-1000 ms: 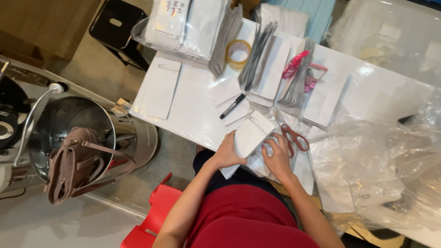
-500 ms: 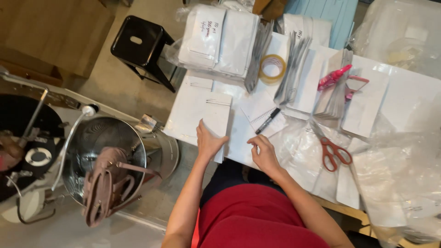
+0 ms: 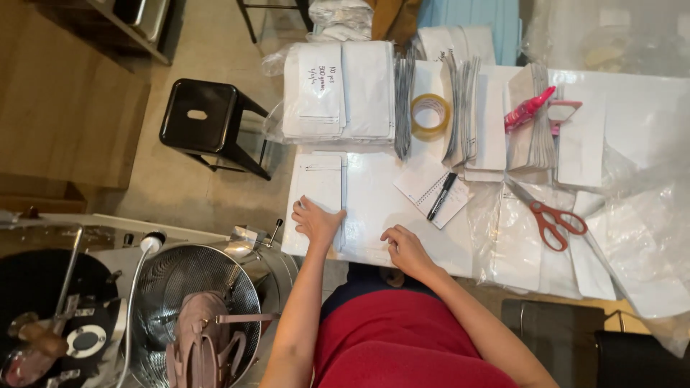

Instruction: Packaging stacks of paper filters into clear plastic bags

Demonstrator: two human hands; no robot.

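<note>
Resting flat on a white pouch [image 3: 320, 188], the left hand [image 3: 316, 221] lies palm down with fingers spread, gripping nothing; the pouch sits at the left end of the white table [image 3: 381, 208], its far end reaching beyond the fingertips, its left side close to the table's left edge.

Right hand [image 3: 406, 249]: loosely curled, fingertips on the bare tabletop, holding nothing, just inside the near table edge. Between the two hands, a strip of bare white surface.

Beyond the right hand: small notepad [image 3: 431, 188] with a black pen [image 3: 440, 196] lying across it. Farther out: roll of yellowish tape [image 3: 431, 116] among upright stacks of white pouches [image 3: 338, 90].

To the right of the right hand: red-handled scissors [image 3: 552, 221] lying on clear plastic bags [image 3: 525, 244]; pink bottle [image 3: 530, 108] beyond them.

Off the table, left of the left hand: black stool [image 3: 205, 122] on open floor; nearer, a steel mesh drum [image 3: 194, 294] holding a mauve handbag [image 3: 198, 345].
</note>
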